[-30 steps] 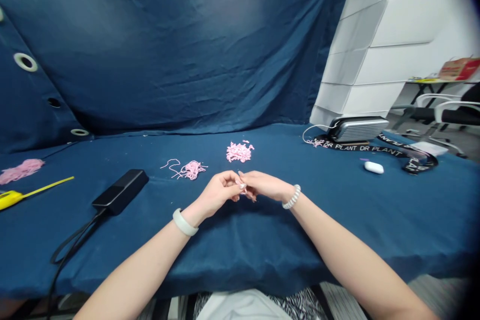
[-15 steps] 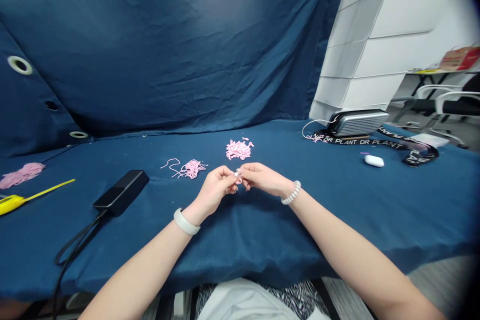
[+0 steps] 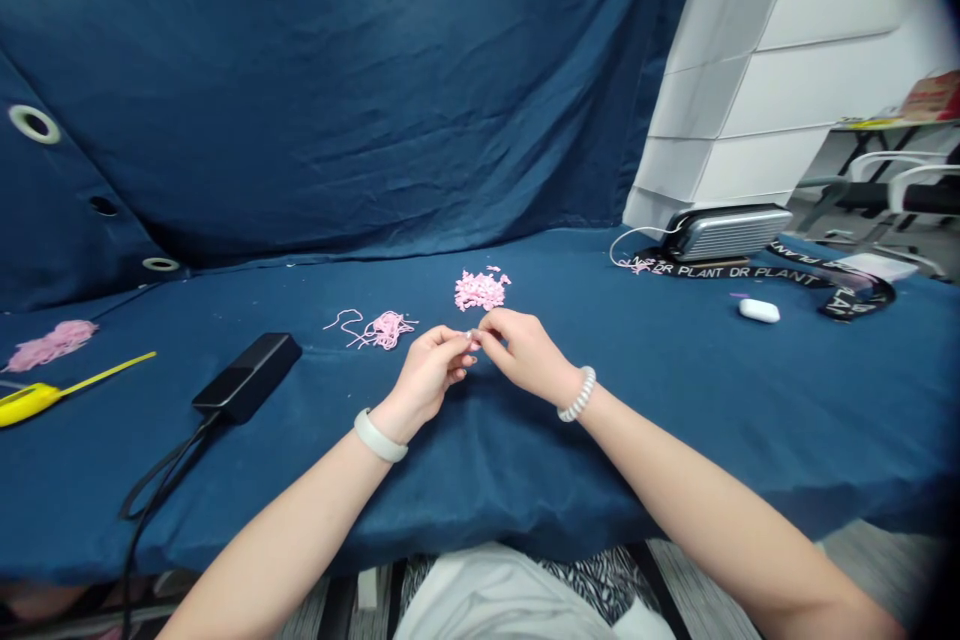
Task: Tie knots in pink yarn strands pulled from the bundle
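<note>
My left hand (image 3: 429,372) and my right hand (image 3: 529,356) meet fingertip to fingertip over the front middle of the table. Both are closed in a pinch on a small piece of pink yarn (image 3: 474,346), mostly hidden by the fingers. Just beyond them lies a pile of small pink yarn pieces (image 3: 481,290), which look like little knots. Left of that pile is a loose tangle of pink yarn (image 3: 387,330) with a strand trailing to the left.
On the left lie a black power adapter (image 3: 247,378) with its cable, a yellow tool with a thin rod (image 3: 30,404) and a pink yarn bundle (image 3: 54,344). To the right are a white earbud case (image 3: 759,310), a lettered black strap (image 3: 750,272) and a silver ribbed case (image 3: 735,232).
The right hand has turned a little, its fingers now pointing more down at the left fingertips. Both hands stay pinched together. The whole view has shifted slightly.
</note>
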A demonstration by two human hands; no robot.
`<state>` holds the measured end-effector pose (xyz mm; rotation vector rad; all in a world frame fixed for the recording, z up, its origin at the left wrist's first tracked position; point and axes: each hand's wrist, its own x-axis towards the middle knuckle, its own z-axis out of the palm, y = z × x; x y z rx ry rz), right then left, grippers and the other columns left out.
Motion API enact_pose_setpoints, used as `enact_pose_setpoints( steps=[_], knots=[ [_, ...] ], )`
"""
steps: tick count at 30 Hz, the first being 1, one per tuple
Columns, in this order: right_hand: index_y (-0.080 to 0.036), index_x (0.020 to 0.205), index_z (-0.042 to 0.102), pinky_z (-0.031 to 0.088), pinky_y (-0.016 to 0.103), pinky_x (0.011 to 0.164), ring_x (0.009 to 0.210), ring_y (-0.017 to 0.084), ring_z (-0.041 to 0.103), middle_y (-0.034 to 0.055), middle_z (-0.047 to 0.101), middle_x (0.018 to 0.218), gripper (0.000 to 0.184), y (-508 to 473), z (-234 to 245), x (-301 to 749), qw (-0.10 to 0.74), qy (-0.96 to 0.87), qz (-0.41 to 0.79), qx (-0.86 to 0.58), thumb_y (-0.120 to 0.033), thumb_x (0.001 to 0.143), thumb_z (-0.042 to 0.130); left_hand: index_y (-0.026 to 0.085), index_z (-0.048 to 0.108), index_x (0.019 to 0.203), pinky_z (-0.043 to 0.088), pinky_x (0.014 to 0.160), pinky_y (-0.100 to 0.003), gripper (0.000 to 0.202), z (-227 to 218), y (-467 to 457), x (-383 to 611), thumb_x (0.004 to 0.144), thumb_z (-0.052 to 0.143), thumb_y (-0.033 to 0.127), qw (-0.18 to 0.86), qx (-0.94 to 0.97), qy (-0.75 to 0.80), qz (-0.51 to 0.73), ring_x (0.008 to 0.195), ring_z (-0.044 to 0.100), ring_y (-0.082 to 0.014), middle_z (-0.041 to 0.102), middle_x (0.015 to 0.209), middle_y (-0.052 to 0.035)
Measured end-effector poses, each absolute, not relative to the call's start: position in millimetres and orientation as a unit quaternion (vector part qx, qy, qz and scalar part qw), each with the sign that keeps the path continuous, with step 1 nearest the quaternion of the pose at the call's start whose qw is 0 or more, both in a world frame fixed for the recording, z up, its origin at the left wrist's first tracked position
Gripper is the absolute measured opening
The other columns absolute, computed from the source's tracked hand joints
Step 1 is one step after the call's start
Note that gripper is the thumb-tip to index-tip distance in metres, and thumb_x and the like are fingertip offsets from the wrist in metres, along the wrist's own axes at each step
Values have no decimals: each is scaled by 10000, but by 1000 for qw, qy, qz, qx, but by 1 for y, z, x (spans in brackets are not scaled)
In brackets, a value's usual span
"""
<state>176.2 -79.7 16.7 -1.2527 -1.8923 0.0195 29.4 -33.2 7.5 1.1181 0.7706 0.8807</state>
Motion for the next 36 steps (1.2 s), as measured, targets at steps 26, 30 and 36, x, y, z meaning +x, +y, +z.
enact_pose_setpoints(
  steps=[26, 30, 36],
  knots=[
    [-72, 1438, 3, 68, 592, 1057, 1363, 347, 112, 224, 120, 1481, 884, -41, -8, 271, 381, -468, -130, -786, -569, 824, 401, 156, 490, 592, 396, 536, -212, 215, 2, -26, 30, 623, 688, 234, 594, 540, 335, 492, 536, 492, -80, 550, 575, 21],
    [-157, 1422, 224, 39, 622, 1031, 1339, 383, 172, 187, 158, 1486, 783, -31, -35, 287, 164, -535, -16, -828, -648, 818, 309, 158, 492, 604, 394, 540, -208, 219, 2, -25, 30, 641, 683, 259, 589, 541, 345, 491, 558, 495, -82, 561, 606, 11],
    [-120, 1382, 323, 63, 606, 1032, 1351, 402, 96, 202, 70, 1498, 777, -33, -31, 293, 145, -497, -27, -855, -651, 814, 320, 157, 482, 588, 356, 500, -195, 237, 1, -25, 32, 628, 691, 262, 599, 536, 369, 467, 505, 457, -67, 538, 557, 24]
  ],
)
